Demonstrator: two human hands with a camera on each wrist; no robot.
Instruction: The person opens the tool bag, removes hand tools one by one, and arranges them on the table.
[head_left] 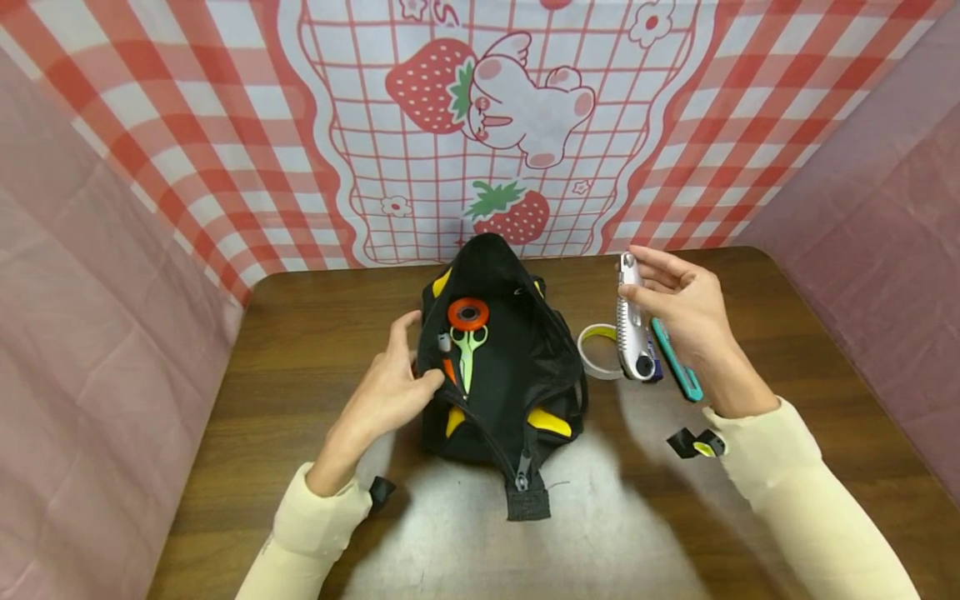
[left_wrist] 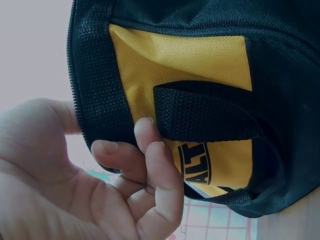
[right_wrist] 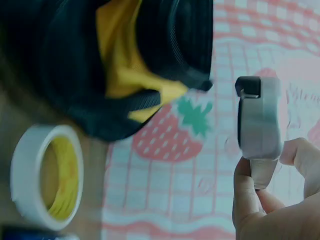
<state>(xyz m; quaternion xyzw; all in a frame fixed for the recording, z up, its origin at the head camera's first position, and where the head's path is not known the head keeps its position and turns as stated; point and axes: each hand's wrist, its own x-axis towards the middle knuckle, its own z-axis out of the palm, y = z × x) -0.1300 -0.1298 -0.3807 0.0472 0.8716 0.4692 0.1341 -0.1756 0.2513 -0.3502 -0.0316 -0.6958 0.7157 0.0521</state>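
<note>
A black and yellow tool bag (head_left: 551, 350) lies with its zipped mouth gaping. My left hand (head_left: 393, 379) pinches its left rim, thumb over the zipper edge and fingers against the outside, beside a webbing handle (left_wrist: 205, 112). Inside the bag are an orange tape roll (head_left: 468, 314), light green scissors (head_left: 467, 358) and an orange and grey item (head_left: 447, 367), partly hidden. To the right of the bag, my right hand (head_left: 686, 308) grips a silver folding tool (head_left: 632, 325) with a toothed edge by its upper part, raised above the table. Its dark end (right_wrist: 248, 86) shows in the right wrist view.
A white tape roll (head_left: 592, 362) stands right of the bag on the wooden table (head_left: 315, 350). Near it lie a teal cutter (head_left: 677, 362) and a dark blue item (head_left: 656, 367), mostly covered by the silver tool. A checked cloth (head_left: 225, 142) hangs behind.
</note>
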